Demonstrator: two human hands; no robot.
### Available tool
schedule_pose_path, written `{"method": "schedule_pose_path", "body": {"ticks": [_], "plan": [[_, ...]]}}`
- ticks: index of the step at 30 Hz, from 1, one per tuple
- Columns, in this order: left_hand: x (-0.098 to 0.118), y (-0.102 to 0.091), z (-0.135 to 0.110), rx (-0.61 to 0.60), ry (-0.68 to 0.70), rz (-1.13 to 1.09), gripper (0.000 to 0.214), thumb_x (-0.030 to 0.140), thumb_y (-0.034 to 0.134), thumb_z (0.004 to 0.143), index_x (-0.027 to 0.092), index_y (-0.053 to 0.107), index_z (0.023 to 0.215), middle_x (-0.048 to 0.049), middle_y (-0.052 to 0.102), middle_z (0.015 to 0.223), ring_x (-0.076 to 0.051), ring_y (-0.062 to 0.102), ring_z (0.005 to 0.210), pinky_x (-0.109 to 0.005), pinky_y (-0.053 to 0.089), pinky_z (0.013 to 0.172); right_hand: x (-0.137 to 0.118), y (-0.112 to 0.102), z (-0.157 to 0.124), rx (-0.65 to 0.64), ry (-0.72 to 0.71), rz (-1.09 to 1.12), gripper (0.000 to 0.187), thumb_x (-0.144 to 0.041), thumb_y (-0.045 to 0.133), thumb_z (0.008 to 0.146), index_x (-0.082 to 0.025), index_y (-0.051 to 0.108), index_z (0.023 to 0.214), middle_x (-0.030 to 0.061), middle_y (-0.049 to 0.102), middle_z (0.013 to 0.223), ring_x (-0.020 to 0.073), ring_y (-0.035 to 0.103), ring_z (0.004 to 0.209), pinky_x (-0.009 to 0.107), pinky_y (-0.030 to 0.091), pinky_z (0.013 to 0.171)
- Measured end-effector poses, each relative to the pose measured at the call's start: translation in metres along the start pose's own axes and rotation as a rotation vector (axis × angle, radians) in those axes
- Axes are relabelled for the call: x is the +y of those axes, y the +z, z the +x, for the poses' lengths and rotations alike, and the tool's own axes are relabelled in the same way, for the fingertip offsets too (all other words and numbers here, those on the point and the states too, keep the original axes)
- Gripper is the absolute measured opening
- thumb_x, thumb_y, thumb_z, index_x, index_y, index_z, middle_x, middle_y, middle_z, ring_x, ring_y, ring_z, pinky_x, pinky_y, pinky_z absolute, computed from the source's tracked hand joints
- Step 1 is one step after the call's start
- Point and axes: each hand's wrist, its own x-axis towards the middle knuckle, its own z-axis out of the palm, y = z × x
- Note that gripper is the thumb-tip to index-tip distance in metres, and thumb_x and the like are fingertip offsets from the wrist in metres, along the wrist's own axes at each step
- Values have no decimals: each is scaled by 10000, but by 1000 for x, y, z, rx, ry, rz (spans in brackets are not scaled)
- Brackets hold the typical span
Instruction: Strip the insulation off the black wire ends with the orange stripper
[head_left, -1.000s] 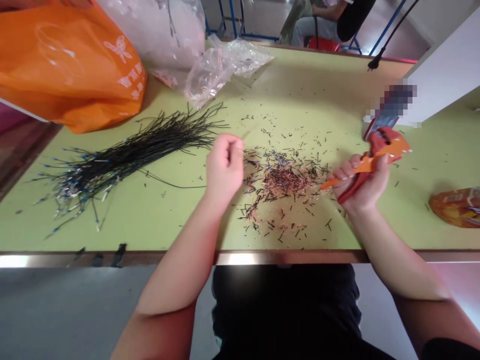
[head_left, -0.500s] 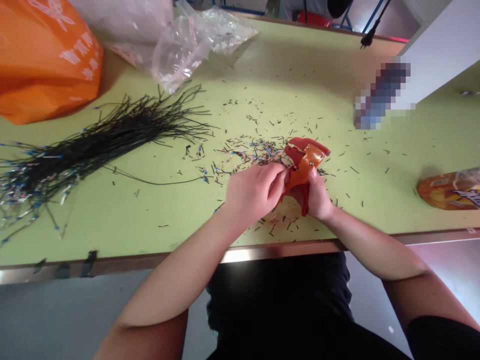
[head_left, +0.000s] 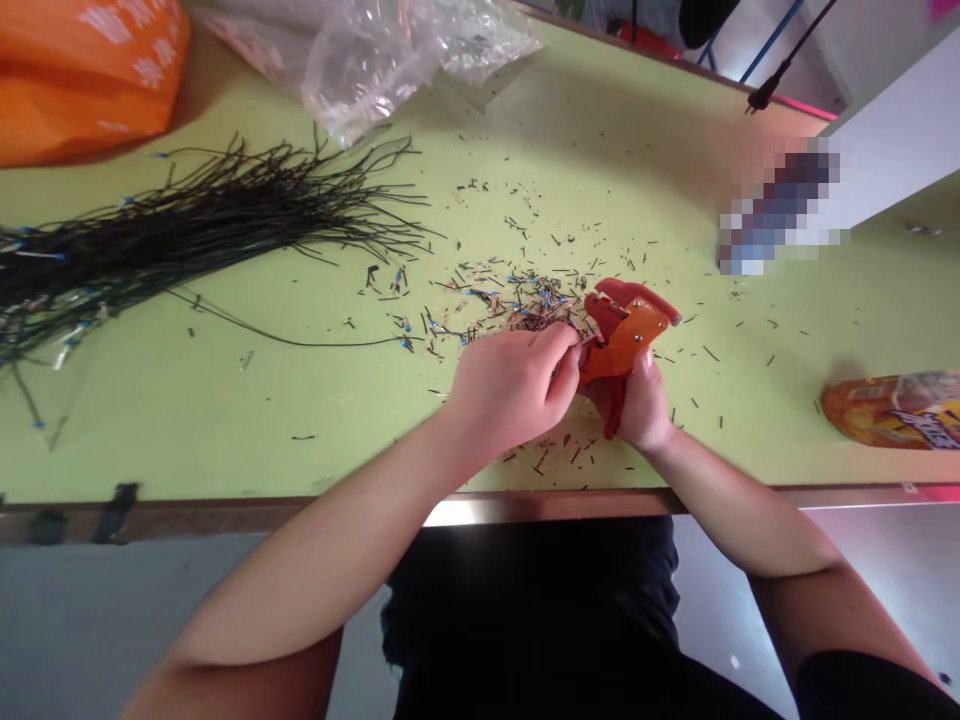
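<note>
My right hand [head_left: 646, 400] is wrapped round the handles of a red and orange wire stripper [head_left: 637, 335], its jaw end pointing up and to the left. Close beside the tool, my left hand [head_left: 517, 385] is closed in a pinch. A thin end of what looks like a wire [head_left: 589, 340] shows at its fingertips by the stripper; the rest is hidden in the fingers. Under and behind both hands lies a scatter of short black wire offcuts [head_left: 536, 295], some with blue ends.
A thick bundle of black wires [head_left: 202, 220] lies on the green table [head_left: 315, 420] at left. Behind it are an orange bag [head_left: 90, 80] and clear plastic bags [head_left: 375, 70]. To the right are a bottle [head_left: 892, 410] lying on its side and a white panel [head_left: 892, 140].
The view has shifted, with the bundle and orange bag further left and up. The stripper sits slightly further right, and its gap from my left fingertips looks a little wider.
</note>
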Motion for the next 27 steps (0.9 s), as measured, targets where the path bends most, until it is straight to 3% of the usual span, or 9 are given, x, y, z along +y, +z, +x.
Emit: {"method": "schedule_pose_path", "body": {"ticks": [4, 8, 15, 21, 27], "plan": [[-1, 1, -1, -20, 44, -14, 225, 250, 456, 1030, 215, 626, 886, -2, 658, 626, -143, 564, 533, -295, 285, 515, -4, 1, 0, 59, 32, -56, 698, -921, 520, 830, -278, 630, 1077, 94, 661, 869, 323, 730, 958, 403, 636, 618], [-2, 3, -1, -9, 93, -15, 224, 238, 450, 1029, 215, 629, 897, 11, 642, 603, -141, 549, 510, -302, 289, 507, -2, -1, -1, 37, 25, -49, 681, -914, 519, 841, -287, 633, 1084, 93, 667, 885, 321, 729, 945, 412, 636, 620], [-2, 7, -2, -4, 166, -30, 204, 218, 457, 1032, 215, 624, 915, 16, 676, 630, -138, 595, 542, -305, 304, 508, 6, -7, -1, 85, 87, -132, 756, -972, 373, 853, -291, 666, 1000, 89, 653, 787, 329, 719, 865, 450, 628, 596], [-1, 7, -3, 13, 171, -31, 207, 214, 465, 1039, 211, 628, 911, 23, 650, 611, -134, 574, 519, -302, 289, 497, 8, -8, 1, -17, 153, -151, 822, -1009, 400, 816, -284, 703, 1058, 102, 622, 763, 347, 689, 885, 466, 609, 592], [0, 7, -2, -3, 174, -42, 228, 224, 438, 1050, 212, 612, 904, 13, 669, 620, -133, 594, 534, -288, 303, 504, 4, -2, 1, 121, 23, -185, 682, -956, 433, 864, -292, 541, 753, 30, 405, 561, 307, 628, 701, 415, 524, 513]]}}
